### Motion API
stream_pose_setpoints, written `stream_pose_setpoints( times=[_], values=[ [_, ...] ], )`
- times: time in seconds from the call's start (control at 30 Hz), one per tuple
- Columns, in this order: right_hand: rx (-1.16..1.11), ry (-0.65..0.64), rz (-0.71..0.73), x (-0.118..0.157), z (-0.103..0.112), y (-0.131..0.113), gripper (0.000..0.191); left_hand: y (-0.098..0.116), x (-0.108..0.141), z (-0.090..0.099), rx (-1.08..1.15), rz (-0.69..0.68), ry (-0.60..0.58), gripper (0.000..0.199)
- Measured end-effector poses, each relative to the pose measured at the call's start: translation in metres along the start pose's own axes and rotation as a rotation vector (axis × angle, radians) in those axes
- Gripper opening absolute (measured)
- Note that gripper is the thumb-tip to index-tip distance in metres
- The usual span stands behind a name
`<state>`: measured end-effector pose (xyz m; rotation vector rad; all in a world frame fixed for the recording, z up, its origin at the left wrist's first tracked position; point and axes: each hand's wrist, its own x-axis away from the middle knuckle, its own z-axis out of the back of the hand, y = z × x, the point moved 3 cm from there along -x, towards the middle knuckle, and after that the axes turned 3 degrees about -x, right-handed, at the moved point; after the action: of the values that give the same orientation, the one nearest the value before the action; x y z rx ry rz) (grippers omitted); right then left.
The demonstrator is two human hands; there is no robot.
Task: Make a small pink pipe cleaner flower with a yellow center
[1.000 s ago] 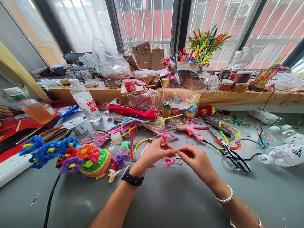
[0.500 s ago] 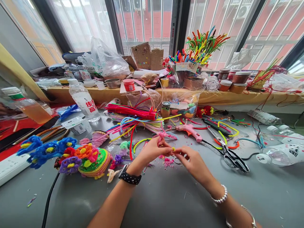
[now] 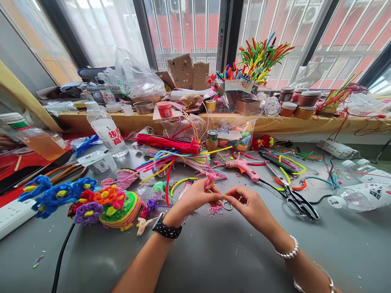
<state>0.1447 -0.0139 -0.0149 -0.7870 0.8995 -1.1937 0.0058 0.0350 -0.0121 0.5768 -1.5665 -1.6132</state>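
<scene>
My left hand (image 3: 197, 195), with a dotted black watch strap at the wrist, is closed around a pink fuzzy pipe-cleaner piece (image 3: 211, 176) that sticks up above the fingers. My right hand (image 3: 249, 205) pinches a tiny yellow pipe-cleaner piece (image 3: 224, 197), and both hands' fingertips meet there. Just under the fingers shows a small metal ring (image 3: 226, 205), partly hidden. Pink fuzz clippings (image 3: 215, 210) lie on the grey table below. Beyond the hands rests a bundle of red pipe cleaners (image 3: 168, 142) over other colours.
Pipe-cleaner flowers (image 3: 88, 199) stand at left. A pink glue gun (image 3: 242, 168) and large scissors (image 3: 295, 197) lie to the right, near plastic bottles (image 3: 360, 196). A water bottle (image 3: 105, 130) stands at back left. Jars and bags crowd the sill (image 3: 281, 123).
The fingertips of both hands have come closer together around the yellow piece, which shows less now. More of the metal ring is visible, and the right forearm has shifted slightly right.
</scene>
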Motion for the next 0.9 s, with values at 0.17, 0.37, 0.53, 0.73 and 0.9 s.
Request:
stream_pose_setpoints(
  times=[0.17, 0.37, 0.53, 0.73, 0.9],
  values=[
    [-0.166, 0.105, -0.109, -0.001, 0.003, 0.007, 0.021, 0.007, 0.002, -0.004, -0.059, -0.056, 0.155, 0.025],
    [-0.454, 0.152, -0.204, -0.001, 0.002, 0.011, 0.022, 0.012, 0.006, -0.011, -0.438, -0.302, 0.315, 0.029],
    [-0.480, 0.187, -0.172, 0.000, 0.001, 0.010, 0.021, 0.011, 0.009, -0.014, -0.737, -0.411, 0.438, 0.028],
    [-0.422, 0.216, -0.128, 0.001, 0.000, 0.009, 0.023, 0.011, 0.009, -0.017, -0.811, -0.481, 0.453, 0.023],
    [-0.406, 0.245, -0.109, 0.002, 0.000, 0.009, 0.021, 0.010, 0.009, -0.017, -0.751, -0.500, 0.425, 0.017]
  ],
)
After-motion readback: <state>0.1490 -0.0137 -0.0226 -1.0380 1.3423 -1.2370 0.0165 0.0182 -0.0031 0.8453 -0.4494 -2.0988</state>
